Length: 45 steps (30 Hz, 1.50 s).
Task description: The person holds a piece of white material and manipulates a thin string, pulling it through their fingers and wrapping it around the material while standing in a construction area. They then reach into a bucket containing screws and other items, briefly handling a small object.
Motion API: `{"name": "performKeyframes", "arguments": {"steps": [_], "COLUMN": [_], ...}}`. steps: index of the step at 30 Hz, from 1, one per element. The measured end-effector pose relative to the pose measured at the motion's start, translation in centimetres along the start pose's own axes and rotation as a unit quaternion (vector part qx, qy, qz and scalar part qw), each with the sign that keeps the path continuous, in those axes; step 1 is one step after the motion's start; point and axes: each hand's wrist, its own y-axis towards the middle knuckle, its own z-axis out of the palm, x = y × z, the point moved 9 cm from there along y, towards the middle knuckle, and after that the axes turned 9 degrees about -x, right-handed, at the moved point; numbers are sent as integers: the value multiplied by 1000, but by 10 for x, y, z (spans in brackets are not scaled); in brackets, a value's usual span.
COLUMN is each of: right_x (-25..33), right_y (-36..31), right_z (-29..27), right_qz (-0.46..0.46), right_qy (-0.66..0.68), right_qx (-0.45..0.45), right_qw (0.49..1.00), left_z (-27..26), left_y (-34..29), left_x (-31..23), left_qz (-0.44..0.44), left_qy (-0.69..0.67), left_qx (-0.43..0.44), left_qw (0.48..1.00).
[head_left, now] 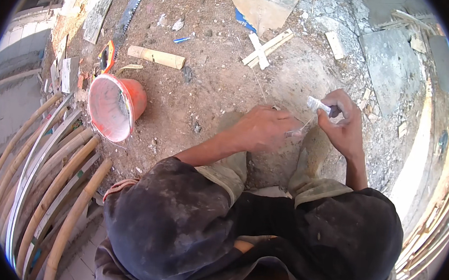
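Observation:
My right hand [343, 125] pinches a small white bundle [316, 104], which looks like string wound round a core, between thumb and fingers above my right knee. To its left, my left hand [267, 128] is curled, palm down, with its fingers slightly blurred by motion. A thin pale string [260, 84] runs over the ground to my left hand, and a short length shows between that hand and the bundle. My left fingers appear closed on this string, though their undersides are hidden.
An orange bucket [139, 102] with a whitish inside lies tipped at the left. Beyond it are a handsaw [107, 56], a split bamboo piece [157, 57] and crossed wood strips [264, 49]. Bamboo poles [64, 191] lie at lower left, a grey sheet [391, 66] at right.

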Motion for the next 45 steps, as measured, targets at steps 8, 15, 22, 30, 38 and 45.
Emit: {"name": "performKeyframes", "arguments": {"steps": [8,15,22,30,38,45], "right_x": [-2,-21,-26,-45,-83,-92], "right_y": [-12,-43,7,-30,-30,-43], "right_z": [27,52,12,47,44,50], "right_qz": [58,45,-8,166,265,228], "right_qy": [156,-37,-233,346,549,408], "right_qx": [124,404,106,278,74,148], "right_qw": [978,913,967,880,789,872], "left_z": [8,8,15,40,43,35], "left_y": [-3,-6,-7,-17,-19,-24], "left_x": [5,16,23,38,47,76], "left_qz": [-21,-71,-101,-217,-281,-375], "left_qy": [12,-30,-96,-287,-534,-553], "left_qx": [-13,-2,-6,43,-32,-151], "left_qw": [1000,997,990,932,797,728]}}
